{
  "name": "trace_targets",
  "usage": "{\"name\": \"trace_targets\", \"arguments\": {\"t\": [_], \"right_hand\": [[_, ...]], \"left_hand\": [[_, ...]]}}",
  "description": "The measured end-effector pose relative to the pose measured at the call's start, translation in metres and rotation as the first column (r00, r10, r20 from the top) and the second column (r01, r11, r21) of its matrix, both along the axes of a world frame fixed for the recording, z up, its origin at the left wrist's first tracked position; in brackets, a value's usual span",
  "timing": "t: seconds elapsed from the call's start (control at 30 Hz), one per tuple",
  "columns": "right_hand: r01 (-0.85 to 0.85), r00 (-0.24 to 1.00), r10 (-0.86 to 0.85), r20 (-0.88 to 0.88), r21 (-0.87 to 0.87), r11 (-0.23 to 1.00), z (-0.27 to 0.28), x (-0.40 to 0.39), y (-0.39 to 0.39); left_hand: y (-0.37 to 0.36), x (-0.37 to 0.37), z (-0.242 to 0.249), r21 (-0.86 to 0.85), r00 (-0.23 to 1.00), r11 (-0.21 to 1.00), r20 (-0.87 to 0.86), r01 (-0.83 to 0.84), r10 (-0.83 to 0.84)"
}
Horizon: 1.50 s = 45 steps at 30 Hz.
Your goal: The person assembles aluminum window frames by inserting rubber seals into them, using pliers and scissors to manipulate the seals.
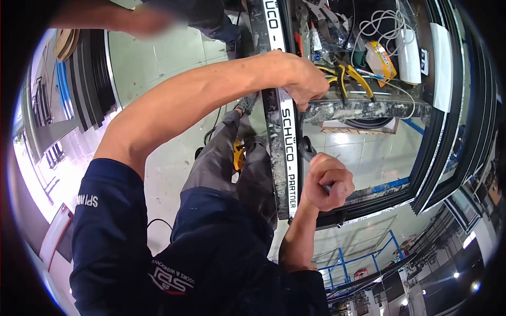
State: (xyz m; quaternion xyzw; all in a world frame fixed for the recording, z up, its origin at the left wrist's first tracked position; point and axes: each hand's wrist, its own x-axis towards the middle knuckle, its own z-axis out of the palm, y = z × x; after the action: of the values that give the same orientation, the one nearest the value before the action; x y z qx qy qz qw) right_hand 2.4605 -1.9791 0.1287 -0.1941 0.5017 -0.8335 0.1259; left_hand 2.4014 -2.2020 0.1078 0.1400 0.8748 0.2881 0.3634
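A dark window frame (310,218) lies before me, its near bar covered with white "SCHÜCO - PARTNER" tape (289,142). My left hand (305,79) reaches across that bar, its fingers curled and pressed together at the inner edge; what they pinch, if anything, is hidden. My right hand (329,181) is closed in a fist round a dark grey tool (306,150). Its curved, rounded head points at the inner edge of the taped bar, and its other end shows between my fingers. Yellow-and-black pliers (360,81) lie just beyond my left hand.
A worn support beam (363,110) crosses beneath the frame. Beyond it lie a coiled white cable (387,23), a yellow-orange box (381,60) and a white roll (409,55). More dark frames (464,105) stand at right. Another person's arm (126,21) and legs are at upper left.
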Motion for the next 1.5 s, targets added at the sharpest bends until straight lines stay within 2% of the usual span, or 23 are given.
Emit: {"name": "trace_targets", "arguments": {"t": [0.27, 0.4, 0.5, 0.53, 0.57, 0.6, 0.63, 0.77, 0.93, 0.97, 1.03, 1.17, 1.27, 1.3, 1.4, 1.43, 1.5], "right_hand": [[-0.031, 0.999, 0.032, -0.037, 0.018, 0.999, 0.001, -0.004, -0.004], [-0.031, 0.999, 0.03, -0.046, -0.025, 0.999, -0.002, -0.011, -0.013], [-0.026, 0.997, 0.023, -0.071, -0.039, 0.999, -0.007, -0.024, -0.039], [-0.027, 0.996, 0.024, -0.081, -0.038, 0.999, -0.008, -0.024, -0.046], [0.038, 0.993, -0.044, -0.109, -0.054, 0.998, -0.009, -0.021, -0.047], [0.02, 0.993, -0.026, -0.116, -0.052, 0.998, -0.009, -0.018, -0.042], [0.005, 0.992, -0.011, -0.122, -0.049, 0.999, -0.008, -0.012, -0.033], [0.006, 0.986, -0.005, -0.167, 0.003, 1.0, -0.004, -0.006, -0.031], [-0.015, 0.985, 0.02, -0.173, 0.032, 0.999, -0.002, -0.016, -0.057], [0.072, 0.959, -0.05, -0.279, 0.067, 0.995, -0.005, -0.012, -0.055], [0.004, 0.972, 0.012, -0.233, 0.069, 0.998, -0.001, 0.0, -0.039], [-0.06, 0.953, 0.097, -0.287, 0.135, 0.989, 0.001, -0.004, -0.049], [-0.069, 0.953, 0.086, -0.291, 0.068, 0.995, -0.005, -0.009, -0.054], [-0.038, 0.939, 0.07, -0.336, 0.1, 0.994, -0.006, -0.011, -0.048], [0.009, 0.992, -0.007, -0.127, 0.017, 1.0, -0.009, -0.01, -0.011], [-0.056, 0.997, 0.058, -0.052, 0.042, 0.998, -0.006, -0.011, 0.004], [0.086, 0.994, -0.065, -0.083, 0.282, 0.956, -0.003, -0.003, 0.012]], "left_hand": [[0.007, 0.001, 0.001, -0.032, 0.998, 0.999, -0.052, 0.039, -0.04], [0.007, -0.003, -0.006, 0.082, 0.998, 0.995, 0.009, 0.055, -0.056], [0.004, -0.005, -0.009, 0.105, 0.998, 0.993, 0.015, 0.062, -0.064], [0.002, -0.004, -0.007, 0.069, 0.998, 0.996, -0.018, 0.063, -0.062], [-0.002, -0.004, -0.003, 0.031, 0.997, 0.998, -0.054, 0.061, -0.06], [-0.007, -0.003, 0.001, -0.008, 0.994, 0.998, -0.092, 0.055, -0.056], [-0.009, -0.004, 0.001, -0.002, 0.998, 0.999, -0.041, 0.037, -0.037], [-0.012, -0.003, -0.002, 0.032, 0.999, 0.999, -0.032, -0.002, 0.003], [-0.01, 0.002, -0.007, 0.058, 0.996, 0.998, -0.082, -0.013, 0.018], [-0.01, 0.002, -0.006, 0.057, 0.997, 0.998, -0.076, -0.02, 0.024], [-0.013, 0.002, -0.002, 0.065, 0.995, 0.997, -0.086, -0.035, 0.04], [-0.011, 0.002, -0.002, 0.057, 0.996, 0.997, -0.077, -0.049, 0.053], [-0.008, 0.004, 0.012, -0.017, 0.996, 0.996, -0.007, -0.09, 0.09], [-0.005, 0.005, 0.015, -0.044, 0.997, 0.996, -0.02, -0.081, 0.08], [0.004, 0.007, 0.014, -0.104, 0.998, 0.993, -0.035, -0.06, 0.057], [0.007, 0.007, 0.012, -0.106, 0.998, 0.993, -0.019, -0.054, 0.053], [0.011, 0.007, 0.009, -0.125, 0.998, 0.991, 0.016, -0.051, 0.054]]}}
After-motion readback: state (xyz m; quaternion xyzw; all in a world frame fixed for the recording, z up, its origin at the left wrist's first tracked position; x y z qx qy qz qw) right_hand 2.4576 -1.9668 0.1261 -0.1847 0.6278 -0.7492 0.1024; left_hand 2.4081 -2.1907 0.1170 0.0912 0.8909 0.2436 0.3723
